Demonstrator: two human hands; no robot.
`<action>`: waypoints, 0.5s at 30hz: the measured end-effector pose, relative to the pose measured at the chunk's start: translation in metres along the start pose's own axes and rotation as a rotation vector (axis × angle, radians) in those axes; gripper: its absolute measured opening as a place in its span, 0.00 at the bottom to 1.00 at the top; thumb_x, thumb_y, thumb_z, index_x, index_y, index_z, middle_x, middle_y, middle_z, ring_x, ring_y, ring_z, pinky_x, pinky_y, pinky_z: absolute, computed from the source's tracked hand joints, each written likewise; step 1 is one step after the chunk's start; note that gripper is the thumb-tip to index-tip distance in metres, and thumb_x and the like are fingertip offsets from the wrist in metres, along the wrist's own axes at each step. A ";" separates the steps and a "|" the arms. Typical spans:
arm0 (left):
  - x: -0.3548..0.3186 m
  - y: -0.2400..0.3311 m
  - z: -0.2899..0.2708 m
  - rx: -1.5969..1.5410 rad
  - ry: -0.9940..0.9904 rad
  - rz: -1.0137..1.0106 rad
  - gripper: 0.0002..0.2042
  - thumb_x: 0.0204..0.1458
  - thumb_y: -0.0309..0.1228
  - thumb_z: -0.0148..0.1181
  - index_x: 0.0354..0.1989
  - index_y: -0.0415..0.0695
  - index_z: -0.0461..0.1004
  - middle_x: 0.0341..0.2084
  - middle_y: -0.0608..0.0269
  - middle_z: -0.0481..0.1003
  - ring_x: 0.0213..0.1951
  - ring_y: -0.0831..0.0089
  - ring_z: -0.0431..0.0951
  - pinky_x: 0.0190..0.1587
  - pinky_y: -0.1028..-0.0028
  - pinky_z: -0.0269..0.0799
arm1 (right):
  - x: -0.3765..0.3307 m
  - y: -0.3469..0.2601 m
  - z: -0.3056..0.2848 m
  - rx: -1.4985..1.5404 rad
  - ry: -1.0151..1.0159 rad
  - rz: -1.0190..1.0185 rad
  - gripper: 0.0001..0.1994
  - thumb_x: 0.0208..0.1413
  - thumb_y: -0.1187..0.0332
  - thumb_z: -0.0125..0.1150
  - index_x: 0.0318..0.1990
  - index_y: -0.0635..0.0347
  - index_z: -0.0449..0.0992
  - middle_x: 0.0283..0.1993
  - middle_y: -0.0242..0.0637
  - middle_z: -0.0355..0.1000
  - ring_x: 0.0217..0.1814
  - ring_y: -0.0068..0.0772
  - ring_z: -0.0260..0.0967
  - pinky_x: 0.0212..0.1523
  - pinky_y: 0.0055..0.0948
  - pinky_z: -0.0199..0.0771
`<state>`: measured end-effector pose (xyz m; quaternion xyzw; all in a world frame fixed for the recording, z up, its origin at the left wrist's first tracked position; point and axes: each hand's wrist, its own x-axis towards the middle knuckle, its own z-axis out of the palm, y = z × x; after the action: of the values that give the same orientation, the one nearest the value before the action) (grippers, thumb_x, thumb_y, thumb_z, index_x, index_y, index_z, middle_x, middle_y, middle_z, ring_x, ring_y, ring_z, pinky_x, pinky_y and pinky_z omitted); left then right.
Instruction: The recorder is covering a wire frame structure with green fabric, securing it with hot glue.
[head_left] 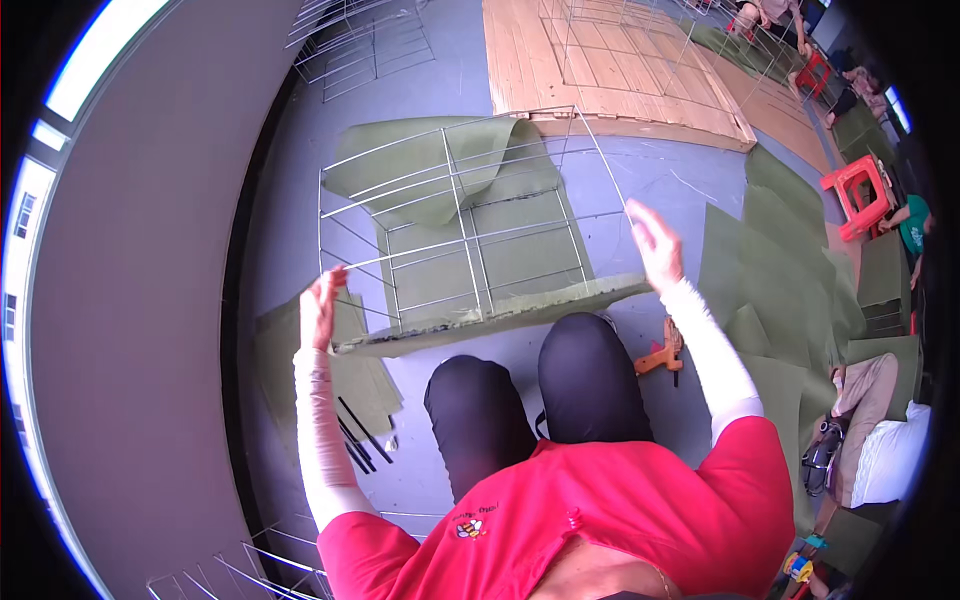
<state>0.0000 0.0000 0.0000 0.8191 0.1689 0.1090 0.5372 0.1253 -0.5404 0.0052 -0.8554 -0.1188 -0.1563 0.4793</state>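
A box-shaped wire frame [470, 238] stands before my knees, over a sheet of green fabric [430, 255]. Part of that fabric is folded back at the far side, and a strip of it runs along the frame's near lower edge. My left hand [320, 308] has its fingers closed round the near left corner of the wire. At the near right corner, my right hand [656, 248] holds the wire with fingers fairly straight; its exact grip is partly hidden. An orange tool shaped like a glue gun [660, 350] lies on the floor beside my right knee.
Green sheets [335, 380] and thin black strips [365, 440] lie at left, beside a grey wall [160, 260]. More green fabric [770, 270] is spread at right. Wooden boards [630, 70] lie ahead. A red stool [858, 197] and other people are at far right.
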 end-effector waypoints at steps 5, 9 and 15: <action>0.094 -0.021 -0.032 0.171 0.197 -0.049 0.18 0.54 0.43 0.52 0.42 0.40 0.75 0.32 0.62 0.77 0.34 0.76 0.76 0.37 0.77 0.68 | 0.107 0.055 -0.004 0.045 0.022 0.071 0.11 0.56 0.67 0.51 0.42 0.64 0.73 0.38 0.37 0.74 0.42 0.24 0.72 0.43 0.22 0.69; 0.179 -0.094 -0.048 0.201 0.022 -0.192 0.16 0.52 0.41 0.56 0.40 0.41 0.75 0.30 0.65 0.77 0.33 0.79 0.76 0.33 0.78 0.68 | 0.192 0.032 0.056 -0.029 -0.156 -0.117 0.10 0.54 0.69 0.54 0.41 0.63 0.74 0.38 0.36 0.75 0.42 0.23 0.71 0.44 0.21 0.68; 0.256 -0.206 -0.011 0.239 -0.260 -0.258 0.13 0.51 0.35 0.56 0.39 0.39 0.76 0.27 0.67 0.77 0.32 0.73 0.76 0.36 0.76 0.71 | 0.296 0.010 0.213 -0.124 -0.402 -0.184 0.16 0.57 0.60 0.51 0.42 0.65 0.73 0.39 0.33 0.73 0.44 0.22 0.68 0.47 0.23 0.64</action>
<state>0.1986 0.1852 -0.1857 0.8557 0.2132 -0.0882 0.4632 0.4347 -0.3474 0.0053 -0.8827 -0.2796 -0.0326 0.3762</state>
